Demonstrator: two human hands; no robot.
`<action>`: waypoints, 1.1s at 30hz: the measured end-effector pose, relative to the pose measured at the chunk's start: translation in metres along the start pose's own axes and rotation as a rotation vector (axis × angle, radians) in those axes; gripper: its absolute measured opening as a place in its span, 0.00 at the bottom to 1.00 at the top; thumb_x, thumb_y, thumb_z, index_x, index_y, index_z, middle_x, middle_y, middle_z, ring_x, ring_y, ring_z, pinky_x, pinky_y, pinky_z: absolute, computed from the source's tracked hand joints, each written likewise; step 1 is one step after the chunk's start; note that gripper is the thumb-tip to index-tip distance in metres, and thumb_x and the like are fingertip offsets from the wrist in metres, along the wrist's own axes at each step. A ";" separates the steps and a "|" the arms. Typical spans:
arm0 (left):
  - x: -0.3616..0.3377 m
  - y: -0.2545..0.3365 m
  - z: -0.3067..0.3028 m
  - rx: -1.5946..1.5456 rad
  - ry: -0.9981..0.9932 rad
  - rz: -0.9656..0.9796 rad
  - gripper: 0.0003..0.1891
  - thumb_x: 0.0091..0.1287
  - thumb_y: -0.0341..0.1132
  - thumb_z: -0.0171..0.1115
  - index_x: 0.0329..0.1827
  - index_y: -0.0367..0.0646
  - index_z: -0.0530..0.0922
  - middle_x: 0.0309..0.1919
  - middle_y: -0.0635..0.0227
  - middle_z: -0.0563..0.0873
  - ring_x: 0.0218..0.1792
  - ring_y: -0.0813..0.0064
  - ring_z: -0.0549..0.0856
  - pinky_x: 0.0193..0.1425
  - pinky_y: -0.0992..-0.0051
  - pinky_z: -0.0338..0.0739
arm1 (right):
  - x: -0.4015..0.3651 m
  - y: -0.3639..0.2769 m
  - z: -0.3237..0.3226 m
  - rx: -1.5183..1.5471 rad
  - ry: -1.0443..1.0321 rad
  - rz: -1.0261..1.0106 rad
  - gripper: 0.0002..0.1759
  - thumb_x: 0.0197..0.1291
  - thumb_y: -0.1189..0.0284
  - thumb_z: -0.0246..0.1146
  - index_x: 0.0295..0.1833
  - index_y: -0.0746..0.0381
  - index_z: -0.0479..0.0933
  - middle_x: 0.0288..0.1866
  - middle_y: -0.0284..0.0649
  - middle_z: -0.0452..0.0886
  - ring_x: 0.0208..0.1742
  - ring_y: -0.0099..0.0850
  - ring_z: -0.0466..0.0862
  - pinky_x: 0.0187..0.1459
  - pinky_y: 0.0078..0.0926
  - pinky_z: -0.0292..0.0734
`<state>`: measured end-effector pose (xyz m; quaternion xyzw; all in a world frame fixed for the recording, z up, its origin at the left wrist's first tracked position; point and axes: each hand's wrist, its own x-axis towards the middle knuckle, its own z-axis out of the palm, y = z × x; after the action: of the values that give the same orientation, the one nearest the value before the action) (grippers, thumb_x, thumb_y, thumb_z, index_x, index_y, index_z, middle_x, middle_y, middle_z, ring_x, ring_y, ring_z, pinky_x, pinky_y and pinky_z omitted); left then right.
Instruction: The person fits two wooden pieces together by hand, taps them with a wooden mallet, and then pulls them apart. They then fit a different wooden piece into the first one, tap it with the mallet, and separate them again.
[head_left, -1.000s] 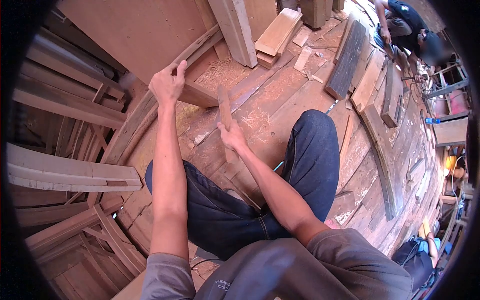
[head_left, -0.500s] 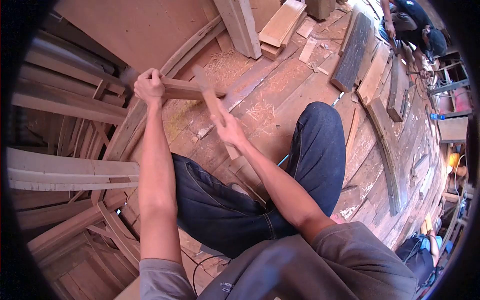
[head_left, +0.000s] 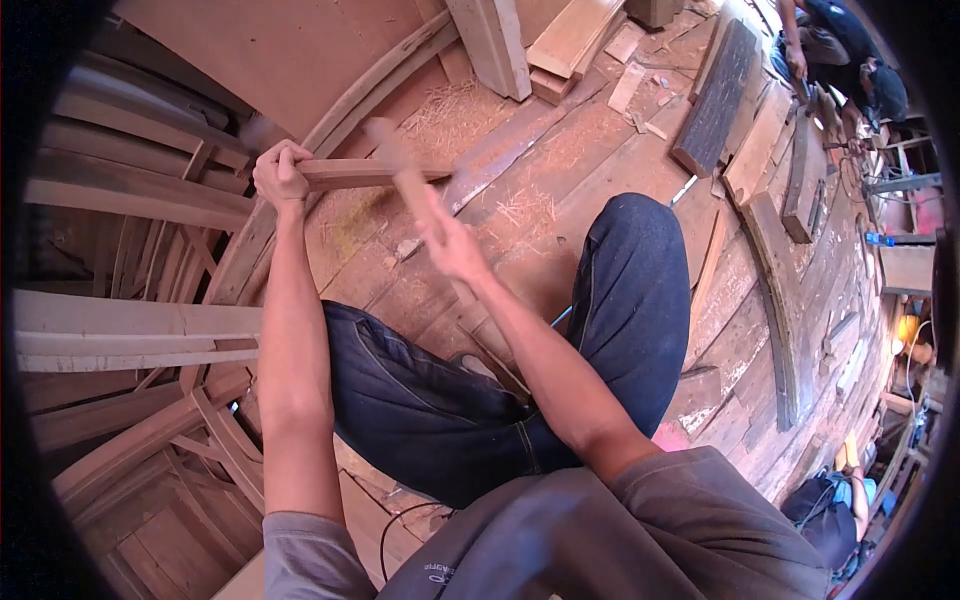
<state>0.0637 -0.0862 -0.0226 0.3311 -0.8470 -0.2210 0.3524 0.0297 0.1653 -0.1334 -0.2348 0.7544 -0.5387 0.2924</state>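
Note:
My left hand point(head_left: 281, 177) is closed round the near-left end of a short wooden board point(head_left: 355, 173), which points to the right above the floor. My right hand point(head_left: 455, 248) grips a wooden-handled tool point(head_left: 416, 195). The tool slants up and left, its upper end just over or against the board's middle. Its pale head is smeared by motion, so its kind cannot be made out. The lower end of the handle sticks out below my right fist. Between my bent knees point(head_left: 640, 260) part of a foot shows.
Wood shavings point(head_left: 525, 207) litter the plank floor point(head_left: 540, 245). Stacked boards point(head_left: 575, 40) and a post point(head_left: 490, 45) stand ahead. A dark beam point(head_left: 717, 100) and a curved timber point(head_left: 775, 290) lie to the right. Curved wooden framing point(head_left: 140, 205) fills the left. Another person point(head_left: 835, 40) crouches at the far right.
The view has shifted slightly. The tool in my right hand has swung a little up and left against the board. My left hand still holds the board.

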 end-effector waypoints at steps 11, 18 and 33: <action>0.010 -0.013 0.007 0.000 0.063 0.011 0.17 0.53 0.43 0.48 0.20 0.45 0.84 0.16 0.63 0.82 0.23 0.65 0.83 0.29 0.72 0.72 | -0.004 -0.009 -0.002 -0.070 0.084 -0.294 0.35 0.68 0.62 0.55 0.78 0.52 0.53 0.52 0.60 0.81 0.50 0.49 0.85 0.55 0.39 0.79; 0.015 -0.017 0.010 0.003 0.078 -0.036 0.18 0.53 0.45 0.49 0.20 0.46 0.85 0.17 0.63 0.83 0.24 0.64 0.83 0.31 0.70 0.74 | 0.001 -0.028 -0.017 -0.037 -0.111 0.225 0.35 0.69 0.62 0.55 0.78 0.55 0.53 0.45 0.61 0.83 0.45 0.48 0.87 0.48 0.41 0.81; 0.014 -0.013 0.009 0.010 0.046 -0.061 0.18 0.54 0.44 0.48 0.19 0.46 0.85 0.16 0.66 0.82 0.24 0.68 0.83 0.31 0.73 0.73 | 0.002 -0.054 -0.020 -0.090 -0.106 -0.078 0.35 0.68 0.60 0.55 0.77 0.56 0.55 0.44 0.62 0.83 0.46 0.58 0.84 0.51 0.47 0.80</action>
<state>0.0548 -0.1035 -0.0298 0.3635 -0.8292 -0.2198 0.3632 0.0167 0.1608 -0.0772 -0.3051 0.7516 -0.5020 0.2999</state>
